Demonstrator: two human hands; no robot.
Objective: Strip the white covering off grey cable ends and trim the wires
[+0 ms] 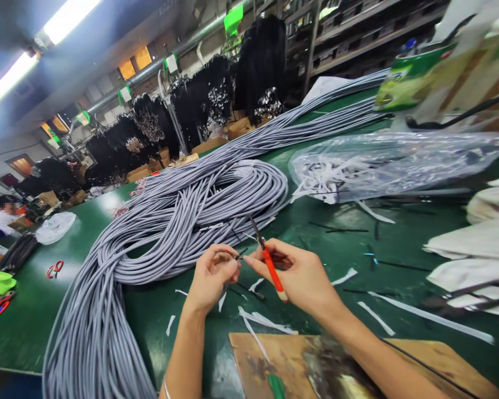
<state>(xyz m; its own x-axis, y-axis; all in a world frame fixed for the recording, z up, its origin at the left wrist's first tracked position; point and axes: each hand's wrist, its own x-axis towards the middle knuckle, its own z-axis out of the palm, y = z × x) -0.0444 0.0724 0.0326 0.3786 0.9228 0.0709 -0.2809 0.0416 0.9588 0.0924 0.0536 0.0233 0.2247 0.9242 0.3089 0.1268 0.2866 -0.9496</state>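
My right hand (297, 271) is wrapped around a tool with an orange-red handle (273, 269). Its narrow dark metal tip points up and away, toward the coiled cable; its exact kind is unclear. Just left of it, my left hand (213, 272) is closed in a pinch on a small, thin dark piece (241, 255), too small to name. The fingertips of both hands are close together around that piece. Beyond them lies a large looped bundle of grey cables (199, 221), spread over the green table (166, 338).
A clear plastic bag (399, 166) with white strips lies at back right, near a green can (416, 77). White cloth gloves (474, 238) sit at right. A stained wooden board (274, 360) is in front. Red-handled scissors (55, 269) lie left. Scraps litter the table.
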